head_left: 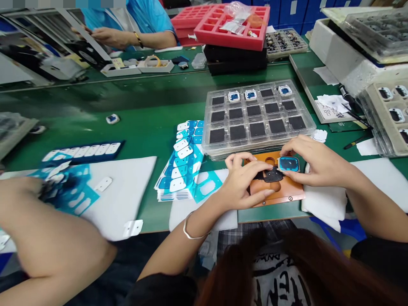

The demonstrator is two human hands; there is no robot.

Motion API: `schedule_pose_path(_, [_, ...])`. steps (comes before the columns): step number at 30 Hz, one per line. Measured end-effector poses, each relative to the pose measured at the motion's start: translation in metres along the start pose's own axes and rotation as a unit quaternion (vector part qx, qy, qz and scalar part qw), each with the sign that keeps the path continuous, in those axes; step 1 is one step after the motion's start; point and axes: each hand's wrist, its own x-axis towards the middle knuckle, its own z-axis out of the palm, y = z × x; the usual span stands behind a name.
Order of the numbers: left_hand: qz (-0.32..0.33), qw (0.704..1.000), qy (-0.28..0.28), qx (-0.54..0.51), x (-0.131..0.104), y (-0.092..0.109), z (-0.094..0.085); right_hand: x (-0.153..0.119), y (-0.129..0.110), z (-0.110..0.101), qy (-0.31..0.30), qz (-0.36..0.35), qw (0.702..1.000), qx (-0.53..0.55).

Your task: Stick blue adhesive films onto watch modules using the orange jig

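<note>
My right hand [310, 159] pinches a small watch case [288, 164] with blue film on its face, between thumb and fingers, over the right side of an orange fixture plate [295, 191]. My left hand [245, 176] lies over the plate's left side with fingers spread. Its fingertips touch or nearly touch a black piece [273, 174] in the middle of the plate. Just behind stands a clear compartment tray [258, 142] with black pads and a few watch cases [234, 97]. A stack of blue-and-white film sheets [178, 170] lies left of my left hand.
To the left, a co-worker's arm [54, 238] reaches over a white mat [134, 178] with blue film. Another person [127, 36] sits across the bench. Red trays [232, 29] stand at the back; a foam box [338, 55] and another tray [382, 123] are at right.
</note>
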Motion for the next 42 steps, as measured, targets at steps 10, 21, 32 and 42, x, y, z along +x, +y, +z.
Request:
schedule_pose_path(10, [0.029,0.999,-0.032,0.022,-0.0020,-0.0040,0.0001,-0.0005,-0.0001,-0.0030,-0.007,-0.029,1.000,-0.004])
schedule_pose_path(21, [0.099,0.992,0.012,0.082,-0.0024,-0.0055,-0.0030,-0.0031,0.0012,-0.0085,-0.018,-0.015,1.000,-0.001])
schedule_pose_path(32, [0.125,0.981,0.064,0.132,-0.0041,-0.0049,-0.0040,-0.0035,-0.0006,-0.0082,-0.012,0.003,1.000,-0.021])
schedule_pose_path(42, [0.121,0.981,0.044,0.145,-0.0077,-0.0066,-0.0050,-0.0040,-0.0011,-0.0064,-0.018,-0.003,1.000,-0.025])
